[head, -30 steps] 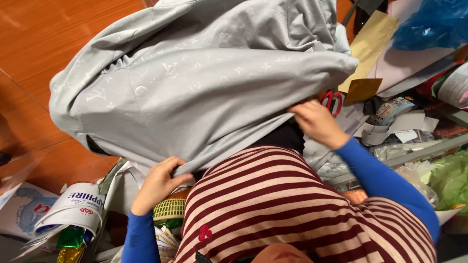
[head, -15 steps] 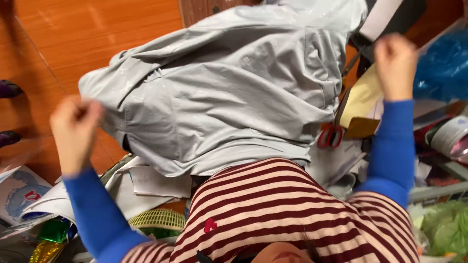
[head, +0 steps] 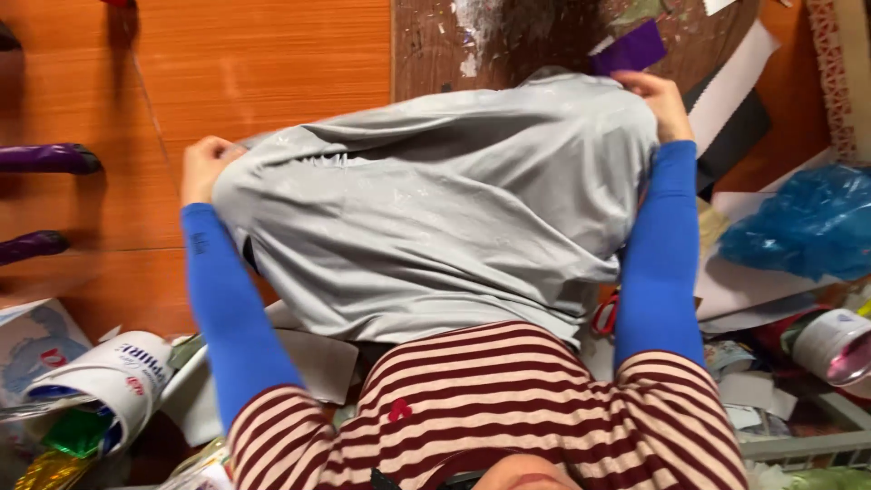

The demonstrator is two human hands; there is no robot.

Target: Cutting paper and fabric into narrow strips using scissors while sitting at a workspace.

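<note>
Over an orange wooden floor [head: 272,54] the person holds a grey shirt [head: 426,227] spread wide between both arms. At the far left, two purple handles [head: 45,159] lie on the floor, and a crumpled white packet [head: 118,372] sits lower down. The left hand [head: 204,163] is closed around one edge of the shirt, fist tight on the cloth. The shirt hangs stretched in front of the striped top [head: 490,408]. The right hand [head: 658,100] pinches the opposite edge, fingers curled over it. A blue plastic bag [head: 807,222] lies at right among papers. Judging by the taut spread, this looks like the straightening stage; any fold would need both grips kept level.
</note>
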